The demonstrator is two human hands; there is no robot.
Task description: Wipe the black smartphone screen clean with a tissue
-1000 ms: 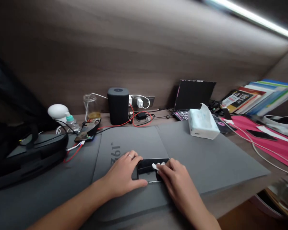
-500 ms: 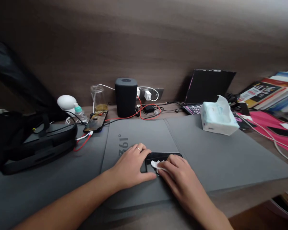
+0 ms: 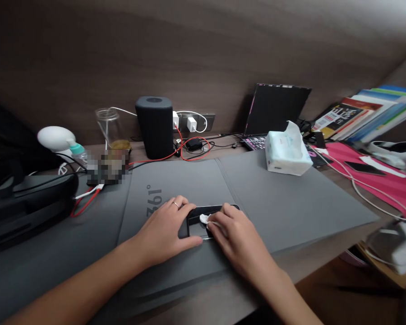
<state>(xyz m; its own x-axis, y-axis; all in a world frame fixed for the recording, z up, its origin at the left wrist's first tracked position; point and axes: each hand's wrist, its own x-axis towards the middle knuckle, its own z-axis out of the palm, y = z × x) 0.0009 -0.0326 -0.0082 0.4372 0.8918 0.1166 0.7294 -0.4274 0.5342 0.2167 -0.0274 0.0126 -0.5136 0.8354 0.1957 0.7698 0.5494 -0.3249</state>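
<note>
- left hand (image 3: 162, 231) palm down, thumb and fingers bracketing the left end of the phone (image 3: 195, 229)
- right hand (image 3: 239, 232) curled above, fingers pinching white tissue (image 3: 203, 219)
- phone flat on grey mat (image 3: 277, 203)

Black speaker (image 3: 154, 131) beside glass jar (image 3: 111, 126); laptop (image 3: 275, 110) near leaning books (image 3: 372, 110).
</note>
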